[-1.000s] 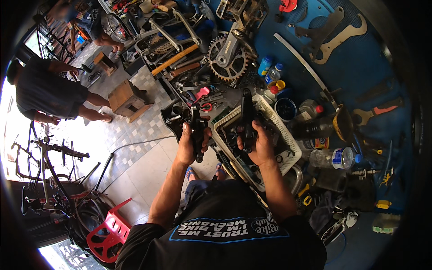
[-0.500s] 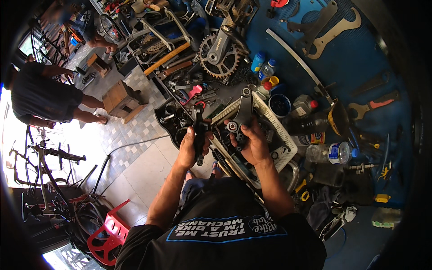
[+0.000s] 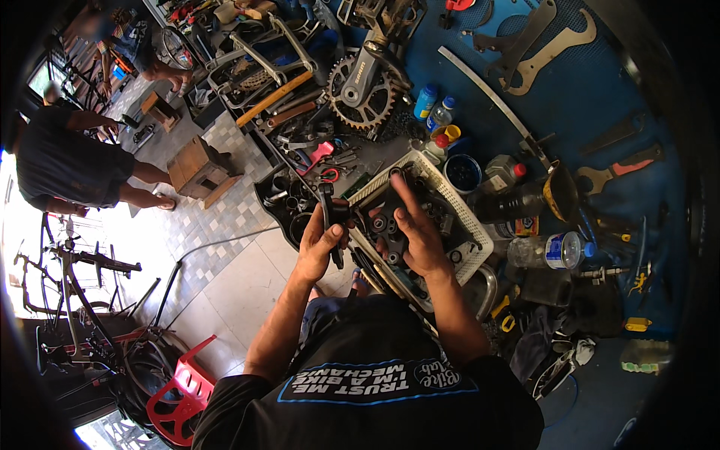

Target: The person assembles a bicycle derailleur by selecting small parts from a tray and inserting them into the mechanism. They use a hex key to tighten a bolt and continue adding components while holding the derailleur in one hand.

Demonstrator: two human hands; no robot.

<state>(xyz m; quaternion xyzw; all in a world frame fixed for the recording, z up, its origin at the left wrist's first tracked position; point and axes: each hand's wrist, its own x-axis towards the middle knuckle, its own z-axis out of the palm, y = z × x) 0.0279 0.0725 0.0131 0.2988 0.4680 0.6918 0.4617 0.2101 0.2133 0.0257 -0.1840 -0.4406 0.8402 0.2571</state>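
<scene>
My left hand (image 3: 318,249) is closed round a slim black linkage part (image 3: 327,201), thumb across its front, the part standing roughly upright. In my right hand (image 3: 422,244) lies a dark bicycle linkage arm (image 3: 391,234) with round bearing-like ends, its lower part between thumb and fingers. My right index finger stretches along the arm to its far end and partly hides it. The two parts are apart, held in front of a cream plastic basket (image 3: 480,238) that contains dark small parts.
A crankset with a toothed chainring (image 3: 365,105) lies on the cluttered bench beyond. Bottles, such as a clear one (image 3: 544,251), stand right of the basket. A black parts tray (image 3: 270,196) is at left. Another person (image 3: 71,157) stands far left, near a wooden stool (image 3: 199,169).
The right-hand arm has tilted and dropped lower, and my right index finger has straightened along it. My left hand has turned its part slightly, keeping hold.
</scene>
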